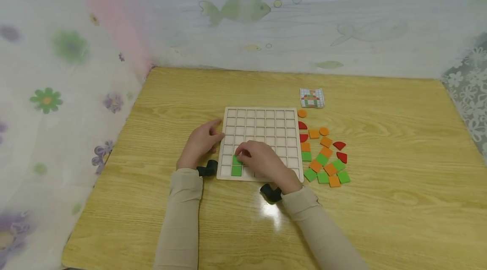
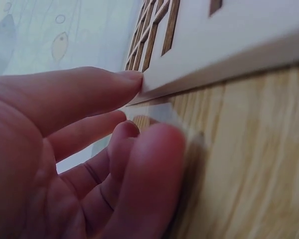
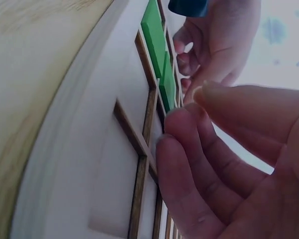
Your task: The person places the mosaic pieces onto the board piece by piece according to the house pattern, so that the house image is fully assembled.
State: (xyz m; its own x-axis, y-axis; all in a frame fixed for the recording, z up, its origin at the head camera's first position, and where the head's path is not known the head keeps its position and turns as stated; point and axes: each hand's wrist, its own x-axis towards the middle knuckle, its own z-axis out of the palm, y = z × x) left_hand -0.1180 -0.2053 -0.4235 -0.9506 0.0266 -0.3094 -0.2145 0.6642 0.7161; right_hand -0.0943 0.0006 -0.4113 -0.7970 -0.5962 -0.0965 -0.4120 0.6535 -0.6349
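Observation:
A white wooden grid board (image 1: 262, 108) lies on the table. My left hand (image 1: 199, 141) is at its left edge, a fingertip touching the rim and the other fingers loosely bent. The right hand (image 1: 262, 159) reaches over the lower left of the board. Its thumb and fingertips pinch at a green square tile (image 1: 235, 161) in the second row from the bottom, partly hidden by the fingers. Directly below, another green tile (image 1: 236, 171) sits in a bottom-row cell. In the right wrist view, both green tiles (image 3: 152, 37) show beyond the fingertips.
Right of the board are scattered green squares (image 1: 323, 177), orange squares (image 1: 326, 141), orange circles (image 1: 324, 131) and red quarter-circle pieces (image 1: 339, 145). A small printed pattern card (image 1: 312, 98) lies behind them. Walls with printed fish and flowers border the wooden table (image 1: 399, 156).

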